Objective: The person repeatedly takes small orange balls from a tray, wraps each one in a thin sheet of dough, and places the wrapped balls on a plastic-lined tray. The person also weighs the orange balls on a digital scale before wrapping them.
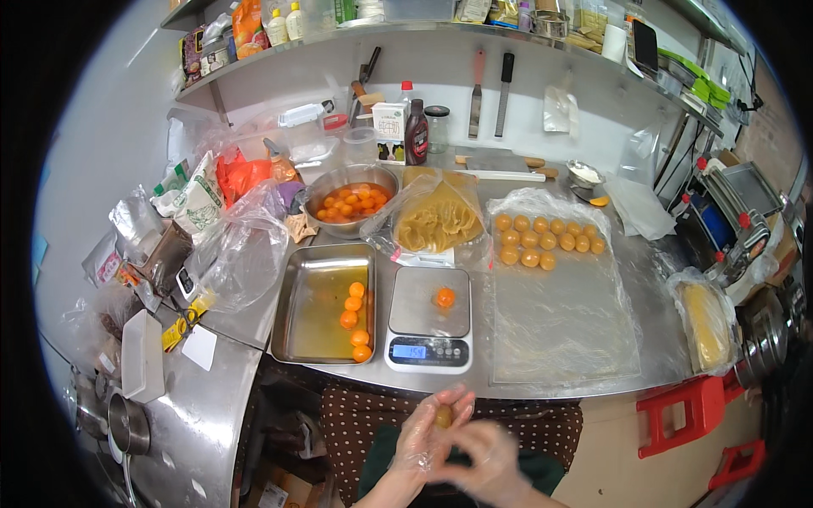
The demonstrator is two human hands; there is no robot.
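Note:
In front of the bench's edge, my left hand (416,428), in a clear plastic glove, cradles a small ball of yellow-brown paste (443,416). My right hand (483,454) is blurred by motion close beside it, fingers curled towards the ball; whether they touch it is unclear. Beyond my hands, a digital kitchen scale (404,311) with a lit display bears one orange egg yolk (446,297). To its left, several yolks (349,319) lie in liquid in a steel tray (305,308). Rows of rolled paste balls (529,239) rest on a plastic-covered board (565,324) at right.
Behind the scale sits an opened plastic bag of paste (438,222). A steel bowl of yolks (353,203) stands behind the tray. Plastic bags (238,247) crowd the left side. A wrapped yellow block (703,324) lies far right, above red stools (683,413).

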